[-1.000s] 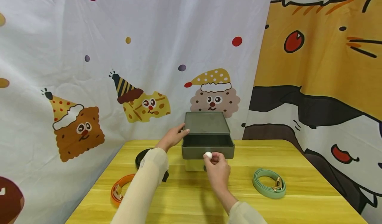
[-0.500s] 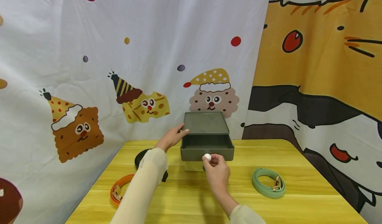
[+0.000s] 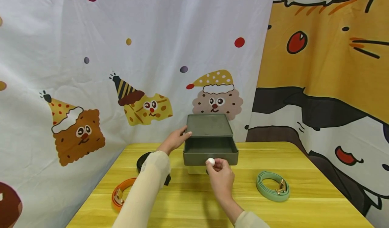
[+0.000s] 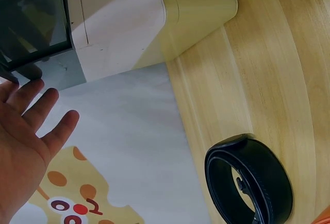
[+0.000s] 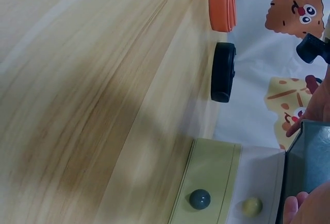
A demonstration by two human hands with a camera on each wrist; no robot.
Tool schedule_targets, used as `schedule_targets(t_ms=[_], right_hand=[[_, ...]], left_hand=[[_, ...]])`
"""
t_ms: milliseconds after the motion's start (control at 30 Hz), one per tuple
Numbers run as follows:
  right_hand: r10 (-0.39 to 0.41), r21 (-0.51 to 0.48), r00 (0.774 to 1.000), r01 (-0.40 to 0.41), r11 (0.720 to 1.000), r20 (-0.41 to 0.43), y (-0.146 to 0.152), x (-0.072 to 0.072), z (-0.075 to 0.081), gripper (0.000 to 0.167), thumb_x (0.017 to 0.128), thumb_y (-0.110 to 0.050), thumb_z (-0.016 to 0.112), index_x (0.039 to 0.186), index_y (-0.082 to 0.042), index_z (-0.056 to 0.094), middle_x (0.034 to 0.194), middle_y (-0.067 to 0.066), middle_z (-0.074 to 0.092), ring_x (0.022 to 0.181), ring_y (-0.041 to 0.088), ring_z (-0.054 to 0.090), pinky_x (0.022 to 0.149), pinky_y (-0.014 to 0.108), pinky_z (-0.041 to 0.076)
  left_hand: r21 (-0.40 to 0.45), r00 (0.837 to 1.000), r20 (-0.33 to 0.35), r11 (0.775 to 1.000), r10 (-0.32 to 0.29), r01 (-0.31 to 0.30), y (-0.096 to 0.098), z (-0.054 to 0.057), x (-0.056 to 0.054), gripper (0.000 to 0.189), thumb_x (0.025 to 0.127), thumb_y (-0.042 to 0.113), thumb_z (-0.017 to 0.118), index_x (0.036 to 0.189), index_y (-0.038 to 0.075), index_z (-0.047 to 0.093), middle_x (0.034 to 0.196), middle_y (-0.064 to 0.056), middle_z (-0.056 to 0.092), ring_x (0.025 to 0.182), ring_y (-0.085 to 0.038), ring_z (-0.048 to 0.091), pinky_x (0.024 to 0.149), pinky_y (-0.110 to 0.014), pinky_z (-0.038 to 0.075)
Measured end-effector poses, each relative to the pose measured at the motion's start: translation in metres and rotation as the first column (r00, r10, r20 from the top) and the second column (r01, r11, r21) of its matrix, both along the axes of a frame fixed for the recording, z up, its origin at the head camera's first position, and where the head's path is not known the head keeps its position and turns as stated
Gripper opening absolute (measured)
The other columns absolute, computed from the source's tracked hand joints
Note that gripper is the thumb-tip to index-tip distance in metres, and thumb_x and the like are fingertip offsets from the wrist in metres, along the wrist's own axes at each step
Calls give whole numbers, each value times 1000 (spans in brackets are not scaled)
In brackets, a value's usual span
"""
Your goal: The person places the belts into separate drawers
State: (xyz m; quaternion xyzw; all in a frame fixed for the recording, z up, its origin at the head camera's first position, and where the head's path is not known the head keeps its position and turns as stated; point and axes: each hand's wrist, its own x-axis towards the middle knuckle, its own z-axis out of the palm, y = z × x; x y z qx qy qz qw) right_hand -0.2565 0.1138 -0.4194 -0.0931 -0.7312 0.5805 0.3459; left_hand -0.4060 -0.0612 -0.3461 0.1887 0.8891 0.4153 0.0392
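The right hand (image 3: 223, 179) pinches the white knob (image 3: 211, 161) of the top drawer (image 3: 194, 158) — which juts out from the chest (image 3: 209, 125) — while the left hand (image 3: 174, 141), well apart from it, rests with fingers extended at the chest's upper left edge. Coiled on the worktop (image 3: 249, 174): an orange belt (image 5: 221, 3) and a black belt (image 5: 223, 73) to the left (partly behind the sleeve (image 3: 147, 187) in the head view), a green belt (image 3: 271, 196) to the right.

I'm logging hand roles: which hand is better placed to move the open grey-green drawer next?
Likely the right hand: it pinches the round white knob on that drawer; the left hand is at the flat grey-green cabinet top's edge.
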Motion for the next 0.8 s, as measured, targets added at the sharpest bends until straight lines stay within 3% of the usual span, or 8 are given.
schedule_targets(t_ms=[800], right_hand=[[11,-8,1000,-11,1000,4,0,4,-1,22,81,-16,82,93,-5,67,78,3,67,69,14,62,59,21,51]], left_hand=[[0,1000,15,1000,5,-5,0,1,1,69,102,53,48,159,19,26,159,-13,31,144,-34,31,113,-55,29]])
